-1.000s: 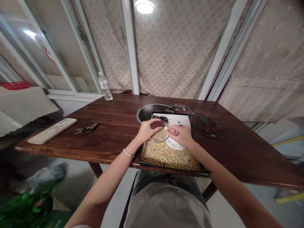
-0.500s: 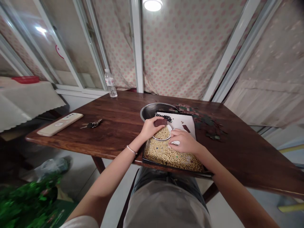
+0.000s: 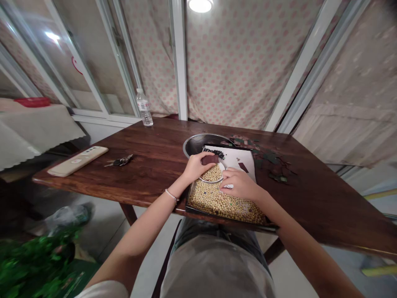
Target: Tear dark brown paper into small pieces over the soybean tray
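A black-edged tray (image 3: 226,207) at the table's front edge holds yellow beans, with black beans (image 3: 218,153) at its back left. My left hand (image 3: 197,165) is closed on a dark red-brown piece (image 3: 210,159) above a white-rimmed round dish (image 3: 212,174) of yellow beans. At the right side of that dish is my right hand (image 3: 237,183), its fingers curled together near the rim; what they pinch, if anything, is too small to make out. A thin brown strip (image 3: 243,167) lies on the tray's white part.
Behind the tray stands a metal bowl (image 3: 194,145). Dark and green scraps (image 3: 271,159) are scattered to the right. On the table's left are a phone (image 3: 78,161), keys (image 3: 120,160) and, farther back, a water bottle (image 3: 144,108).
The view has shifted very slightly. Both hands keep nearly the same place and pose.
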Available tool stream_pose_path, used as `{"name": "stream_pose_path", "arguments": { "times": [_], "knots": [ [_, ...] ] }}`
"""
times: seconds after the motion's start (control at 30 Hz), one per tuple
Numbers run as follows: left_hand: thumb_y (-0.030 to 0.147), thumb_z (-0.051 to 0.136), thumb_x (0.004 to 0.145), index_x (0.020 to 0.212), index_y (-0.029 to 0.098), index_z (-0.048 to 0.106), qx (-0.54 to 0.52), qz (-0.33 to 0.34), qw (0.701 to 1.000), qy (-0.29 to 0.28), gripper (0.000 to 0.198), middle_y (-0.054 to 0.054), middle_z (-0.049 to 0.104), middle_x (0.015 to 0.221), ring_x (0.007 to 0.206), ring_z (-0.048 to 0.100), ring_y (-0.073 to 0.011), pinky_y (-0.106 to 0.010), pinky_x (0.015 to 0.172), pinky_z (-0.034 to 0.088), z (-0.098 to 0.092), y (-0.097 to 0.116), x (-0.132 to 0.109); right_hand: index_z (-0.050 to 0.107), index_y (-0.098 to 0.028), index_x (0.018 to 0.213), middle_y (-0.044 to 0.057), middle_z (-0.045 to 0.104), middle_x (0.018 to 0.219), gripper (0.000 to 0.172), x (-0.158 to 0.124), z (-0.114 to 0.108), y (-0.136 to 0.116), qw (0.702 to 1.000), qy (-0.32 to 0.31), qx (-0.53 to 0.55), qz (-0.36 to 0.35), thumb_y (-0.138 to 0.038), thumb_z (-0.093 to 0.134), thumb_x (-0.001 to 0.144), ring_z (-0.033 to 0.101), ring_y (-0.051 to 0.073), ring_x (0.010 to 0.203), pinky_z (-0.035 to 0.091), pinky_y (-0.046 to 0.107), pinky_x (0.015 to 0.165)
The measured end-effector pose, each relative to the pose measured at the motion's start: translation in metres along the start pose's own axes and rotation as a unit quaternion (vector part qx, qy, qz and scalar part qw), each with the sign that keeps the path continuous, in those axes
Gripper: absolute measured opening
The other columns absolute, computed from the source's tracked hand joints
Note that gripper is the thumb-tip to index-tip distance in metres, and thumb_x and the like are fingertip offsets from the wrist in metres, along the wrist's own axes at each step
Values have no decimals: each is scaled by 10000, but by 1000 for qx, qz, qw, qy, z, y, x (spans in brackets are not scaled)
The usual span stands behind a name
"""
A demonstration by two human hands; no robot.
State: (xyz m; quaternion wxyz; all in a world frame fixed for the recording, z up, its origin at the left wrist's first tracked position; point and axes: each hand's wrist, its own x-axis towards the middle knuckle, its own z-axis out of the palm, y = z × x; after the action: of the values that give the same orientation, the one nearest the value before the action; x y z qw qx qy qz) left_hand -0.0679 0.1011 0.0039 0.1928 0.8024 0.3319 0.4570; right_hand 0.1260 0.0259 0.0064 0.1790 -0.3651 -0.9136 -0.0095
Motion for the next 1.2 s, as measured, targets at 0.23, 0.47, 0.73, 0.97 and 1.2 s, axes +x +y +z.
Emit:
{"name": "stream_pose_path", "arguments": {
  "times": [0.23,0.47,0.73,0.97,1.2],
  "knots": [
    [232,697,708,1016,166,644,1,-1,1000,-4,319,-60,696,1015,921,650,-193,-353,852,495,0,1,0,730,-257,746,11,523,687,110,0,0,1,1000,0,8,3,-277,632,792,435,155,722,260,271,607],
    [242,693,715,1022,175,643,3,-2,1000,-7,318,-62,696,1019,921,649,-192,-364,851,494,0,0,0,725,-252,738,6,518,684,92,2,1,1,1000,-2,4,10,-268,644,778,433,150,716,248,266,588],
    [239,694,714,1018,168,643,3,0,1000,-10,316,-63,696,1017,922,648,-189,-357,853,494,0,1,0,709,-235,703,9,519,678,119,2,2,1,1000,4,-8,15,-253,621,780,443,155,719,248,271,576],
    [241,695,712,1017,173,644,8,0,1000,-10,316,-63,695,1021,925,647,-189,-363,862,492,0,1,0,713,-227,686,7,533,633,110,2,4,1,999,28,24,20,-230,630,760,433,152,682,276,269,586],
    [244,689,713,1017,163,644,14,0,1000,-13,318,-72,694,1021,933,647,-203,-359,856,493,-1,0,1,715,-194,702,-11,512,581,83,0,2,6,974,79,202,66,-240,656,738,441,120,605,329,250,568]
  ]
}}
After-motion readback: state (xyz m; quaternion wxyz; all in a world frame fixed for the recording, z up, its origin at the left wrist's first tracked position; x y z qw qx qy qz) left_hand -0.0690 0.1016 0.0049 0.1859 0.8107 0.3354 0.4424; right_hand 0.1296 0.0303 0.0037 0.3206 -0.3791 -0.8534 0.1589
